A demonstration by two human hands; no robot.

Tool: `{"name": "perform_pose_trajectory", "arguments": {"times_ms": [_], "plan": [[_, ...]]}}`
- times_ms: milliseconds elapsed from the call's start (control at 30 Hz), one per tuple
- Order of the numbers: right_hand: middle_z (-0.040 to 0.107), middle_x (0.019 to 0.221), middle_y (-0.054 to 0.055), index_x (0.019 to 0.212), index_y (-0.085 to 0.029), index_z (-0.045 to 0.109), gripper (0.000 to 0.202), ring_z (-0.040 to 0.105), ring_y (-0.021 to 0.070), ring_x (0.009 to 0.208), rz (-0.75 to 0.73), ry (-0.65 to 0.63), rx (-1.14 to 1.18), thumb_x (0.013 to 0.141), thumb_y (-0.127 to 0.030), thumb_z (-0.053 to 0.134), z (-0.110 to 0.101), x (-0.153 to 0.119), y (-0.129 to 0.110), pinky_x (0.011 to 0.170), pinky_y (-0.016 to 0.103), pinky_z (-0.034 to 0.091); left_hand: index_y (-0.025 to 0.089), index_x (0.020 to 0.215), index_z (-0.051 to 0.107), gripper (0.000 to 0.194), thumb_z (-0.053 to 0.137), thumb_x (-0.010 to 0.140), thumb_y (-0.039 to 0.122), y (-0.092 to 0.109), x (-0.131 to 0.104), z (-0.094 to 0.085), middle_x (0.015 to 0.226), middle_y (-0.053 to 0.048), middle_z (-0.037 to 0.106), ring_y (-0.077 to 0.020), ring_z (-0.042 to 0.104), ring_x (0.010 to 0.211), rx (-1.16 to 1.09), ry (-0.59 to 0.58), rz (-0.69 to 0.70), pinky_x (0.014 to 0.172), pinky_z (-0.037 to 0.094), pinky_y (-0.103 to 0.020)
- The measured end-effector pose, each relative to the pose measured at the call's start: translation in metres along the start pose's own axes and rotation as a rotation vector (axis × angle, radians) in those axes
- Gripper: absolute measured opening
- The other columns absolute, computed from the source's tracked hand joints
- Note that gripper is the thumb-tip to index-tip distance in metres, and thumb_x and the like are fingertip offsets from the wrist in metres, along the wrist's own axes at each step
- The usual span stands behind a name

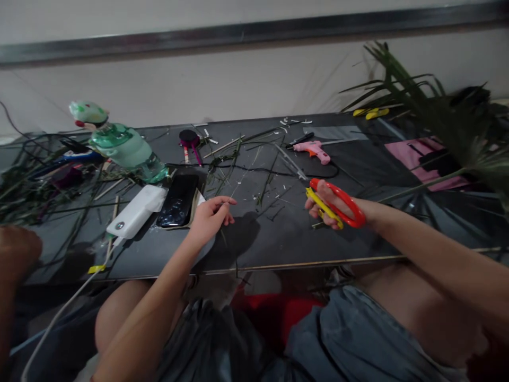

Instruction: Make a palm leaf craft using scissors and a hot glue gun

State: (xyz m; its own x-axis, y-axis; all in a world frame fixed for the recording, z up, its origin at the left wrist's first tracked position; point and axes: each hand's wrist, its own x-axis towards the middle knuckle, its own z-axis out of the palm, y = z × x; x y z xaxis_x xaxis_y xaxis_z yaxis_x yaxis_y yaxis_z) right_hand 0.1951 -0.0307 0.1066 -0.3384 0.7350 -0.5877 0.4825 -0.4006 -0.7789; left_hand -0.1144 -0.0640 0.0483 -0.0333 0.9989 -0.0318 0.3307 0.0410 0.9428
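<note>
My left hand (210, 216) is just above the table near its front edge, fingers curled and thumb against them. A very thin strand seems to run by its fingertips, too fine to make out. My right hand (332, 195) is closed round scissors (353, 211) with a large red loop handle, their blades pointing away to the upper left. A yellow strip-like part (325, 208) lies along the same fingers; whether it belongs to the scissors I cannot tell. Between the hands lie thin green leaf strips (260, 197) and small scraps.
A black phone (178, 200), a white power bank (135, 213) with a cable and a green bottle (125, 151) stand or lie at left. Behind is a pink glue gun (312, 151). Palm leaves (429, 101) rise at right. Another person's hand (18, 249) shows at far left.
</note>
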Motion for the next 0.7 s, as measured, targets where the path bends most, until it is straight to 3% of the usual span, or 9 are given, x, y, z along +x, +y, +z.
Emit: {"name": "perform_pose_trajectory", "arguments": {"times_ms": [133, 267, 400, 533, 700], "plan": [[0.049, 0.086, 0.002, 0.097, -0.018, 0.047, 0.073, 0.038, 0.0013, 0.051, -0.023, -0.18, -0.167, 0.072, -0.086, 0.048, -0.009, -0.009, -0.004, 0.044, 0.016, 0.039, 0.013, 0.093, 0.067, 0.027, 0.053, 0.083, 0.034, 0.005, -0.005, 0.006, 0.045, 0.005, 0.053, -0.0129, 0.056, 0.048, -0.011, -0.14, 0.033, 0.052, 0.042, -0.023], [0.042, 0.08, -0.003, 0.094, -0.019, 0.044, 0.081, 0.036, 0.0011, 0.052, -0.075, -0.294, -0.167, 0.055, -0.089, 0.06, -0.01, -0.015, -0.002, 0.044, 0.015, 0.038, 0.014, 0.096, 0.069, 0.029, 0.053, 0.087, 0.036, 0.01, -0.013, 0.01, 0.049, 0.003, 0.057, -0.0125, 0.058, 0.054, -0.027, -0.271, 0.099, 0.063, 0.047, -0.025], [0.043, 0.081, -0.003, 0.094, -0.019, 0.044, 0.088, 0.04, 0.0012, 0.051, -0.102, -0.242, -0.102, 0.051, -0.095, 0.055, -0.003, -0.016, 0.002, 0.044, 0.016, 0.04, 0.013, 0.102, 0.07, 0.031, 0.051, 0.09, 0.035, 0.012, -0.019, 0.011, 0.049, 0.003, 0.057, -0.0117, 0.057, 0.052, -0.051, -0.325, 0.097, 0.06, 0.047, -0.024], [0.041, 0.068, -0.006, 0.087, -0.017, 0.046, 0.083, 0.037, 0.0007, 0.043, -0.073, -0.16, 0.001, 0.052, -0.091, 0.059, 0.005, -0.013, 0.002, 0.039, 0.017, 0.037, 0.013, 0.102, 0.07, 0.032, 0.052, 0.09, 0.036, 0.013, -0.02, 0.01, 0.048, 0.004, 0.055, -0.0116, 0.056, 0.052, -0.045, -0.33, 0.107, 0.058, 0.046, -0.023], [0.042, 0.058, -0.006, 0.077, -0.017, 0.045, 0.076, 0.037, 0.0026, 0.037, -0.02, -0.038, -0.045, 0.055, -0.088, 0.062, 0.004, -0.008, 0.005, 0.034, 0.018, 0.034, 0.014, 0.102, 0.071, 0.032, 0.052, 0.089, 0.036, 0.011, -0.018, 0.007, 0.049, 0.004, 0.053, -0.0107, 0.053, 0.05, -0.007, -0.311, 0.097, 0.056, 0.045, -0.022]]}}
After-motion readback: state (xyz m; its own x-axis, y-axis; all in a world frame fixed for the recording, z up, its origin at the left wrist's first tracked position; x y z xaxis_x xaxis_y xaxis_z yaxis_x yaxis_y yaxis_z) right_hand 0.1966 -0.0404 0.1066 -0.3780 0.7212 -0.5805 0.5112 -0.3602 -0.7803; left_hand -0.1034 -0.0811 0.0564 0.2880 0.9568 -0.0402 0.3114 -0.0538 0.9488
